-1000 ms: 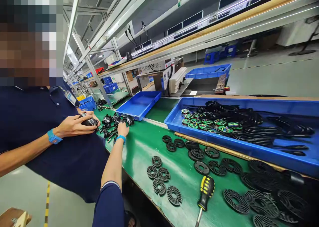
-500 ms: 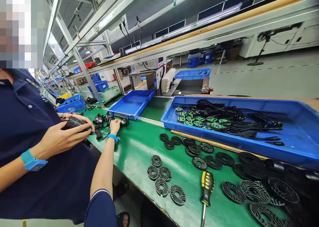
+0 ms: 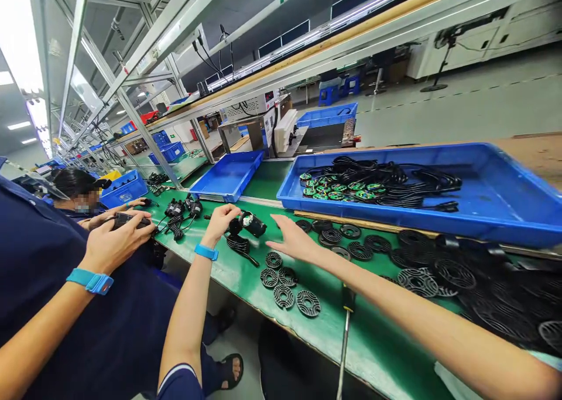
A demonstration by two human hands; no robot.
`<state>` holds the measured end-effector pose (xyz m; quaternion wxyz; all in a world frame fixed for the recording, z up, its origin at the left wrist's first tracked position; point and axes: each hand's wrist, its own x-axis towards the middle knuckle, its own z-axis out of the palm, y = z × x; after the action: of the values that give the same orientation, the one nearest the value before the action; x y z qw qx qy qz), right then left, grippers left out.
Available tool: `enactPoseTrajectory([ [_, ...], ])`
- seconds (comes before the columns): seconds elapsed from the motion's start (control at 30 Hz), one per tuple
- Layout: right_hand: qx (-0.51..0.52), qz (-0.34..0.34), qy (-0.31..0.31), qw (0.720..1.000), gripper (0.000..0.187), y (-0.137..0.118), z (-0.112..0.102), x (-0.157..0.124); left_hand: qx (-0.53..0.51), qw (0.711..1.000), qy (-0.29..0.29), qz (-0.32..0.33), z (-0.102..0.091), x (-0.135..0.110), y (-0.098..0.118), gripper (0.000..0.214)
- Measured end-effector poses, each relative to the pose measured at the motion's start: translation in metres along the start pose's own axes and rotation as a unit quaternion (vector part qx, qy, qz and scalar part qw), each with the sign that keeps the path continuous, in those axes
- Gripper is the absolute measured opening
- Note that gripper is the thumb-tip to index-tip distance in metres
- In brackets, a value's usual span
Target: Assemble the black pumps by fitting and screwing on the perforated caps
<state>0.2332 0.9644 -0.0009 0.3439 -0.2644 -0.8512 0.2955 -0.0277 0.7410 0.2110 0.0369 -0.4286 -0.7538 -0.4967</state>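
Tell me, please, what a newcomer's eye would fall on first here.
Probably the long blue tray at back right, with cables and green boards in it. Centre, the wearer's left hand holds a black cylinder, the open right hand beside it. Ridged discs lie nearer.

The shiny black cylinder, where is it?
In the head view, the shiny black cylinder is just left of centre, held in the bare left hand over the smooth green tabletop, with the open right hand close on its right.

Standing fan [image 3: 446,39], white cabinets [image 3: 520,30], blue plastic stools [image 3: 328,96]
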Motion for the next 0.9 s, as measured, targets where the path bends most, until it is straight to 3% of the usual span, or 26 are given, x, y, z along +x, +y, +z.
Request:
enactPoseTrajectory([
  [0.07, 0.024, 0.000, 0.002, 1.000, 0.071, -0.004, 0.019, 0.019, -0.017, 1.000, -0.021, 0.007, 0.014, -0.017, 0.002, 0.032],
  [0.13, 0.051, -0.001, 0.012, 0.999, 0.063, -0.009, 0.029, 0.025, -0.041, 0.998, -0.042, 0.020, 0.032, -0.031, 0.005, 0.034],
  [0.27, 0.103, -0.013, 0.045, 0.994, 0.047, -0.027, 0.013, 0.004, -0.084, 0.990, -0.097, 0.059, 0.075, -0.051, 0.023, 0.033],
  [0.37, 0.164, -0.024, 0.061, 0.984, 0.046, -0.047, -0.027, -0.030, -0.149, 0.964, -0.185, 0.119, 0.107, -0.067, 0.046, 0.029],
  [0.47, 0.261, -0.054, 0.051, 0.963, 0.049, -0.074, -0.078, -0.069, -0.226, 0.908, -0.293, 0.198, 0.128, -0.092, 0.076, 0.033],
  [0.53, 0.272, -0.085, 0.048, 0.957, 0.056, -0.093, -0.112, -0.094, -0.264, 0.867, -0.333, 0.260, 0.134, -0.111, 0.096, 0.037],
  [0.63, 0.274, -0.128, 0.055, 0.952, 0.054, -0.119, -0.156, -0.129, -0.360, 0.809, -0.319, 0.338, 0.139, -0.140, 0.127, 0.025],
  [0.73, 0.298, -0.184, 0.076, 0.934, 0.050, -0.137, -0.193, -0.160, -0.455, 0.777, -0.259, 0.349, 0.149, -0.164, 0.161, 0.013],
  [0.83, 0.297, -0.227, 0.093, 0.923, 0.062, -0.144, -0.226, -0.188, -0.424, 0.768, -0.286, 0.387, 0.167, -0.184, 0.198, 0.039],
  [0.9, 0.279, -0.241, 0.064, 0.927, 0.074, -0.141, -0.242, -0.203, -0.387, 0.760, -0.316, 0.417, 0.182, -0.196, 0.223, 0.052],
])
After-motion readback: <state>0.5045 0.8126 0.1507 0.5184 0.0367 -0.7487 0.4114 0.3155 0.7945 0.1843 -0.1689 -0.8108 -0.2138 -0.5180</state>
